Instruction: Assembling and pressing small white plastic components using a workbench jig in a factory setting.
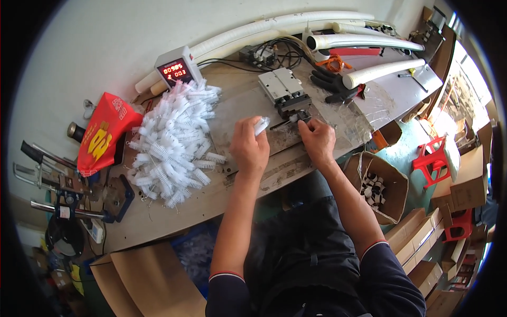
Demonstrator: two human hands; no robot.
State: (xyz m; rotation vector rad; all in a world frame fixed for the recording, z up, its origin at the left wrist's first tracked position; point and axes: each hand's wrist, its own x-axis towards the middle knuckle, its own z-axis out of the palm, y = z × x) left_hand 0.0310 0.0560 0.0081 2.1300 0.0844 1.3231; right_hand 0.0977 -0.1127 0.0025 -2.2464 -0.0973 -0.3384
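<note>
My left hand (250, 146) is closed around a small white piece (261, 126), its end showing above the fingers. That piece resembles the many white ribbed, brush-like pieces (171, 140) heaped on the bench to its left. My right hand (319, 141) is pinched closed at the front end of a small metal device (284, 90), by its dark clamp-like part (297, 108). What the right fingers grip, if anything, is hidden. A thin dark rod (279, 124) sticks out from the device toward my left hand.
A counter box (174, 70) with red digits stands behind the heap, near a red bag (105, 134). White tubes (364, 42) and a black glove (334, 82) lie at the back. An open carton (393, 198) of black-and-white parts is right of the bench.
</note>
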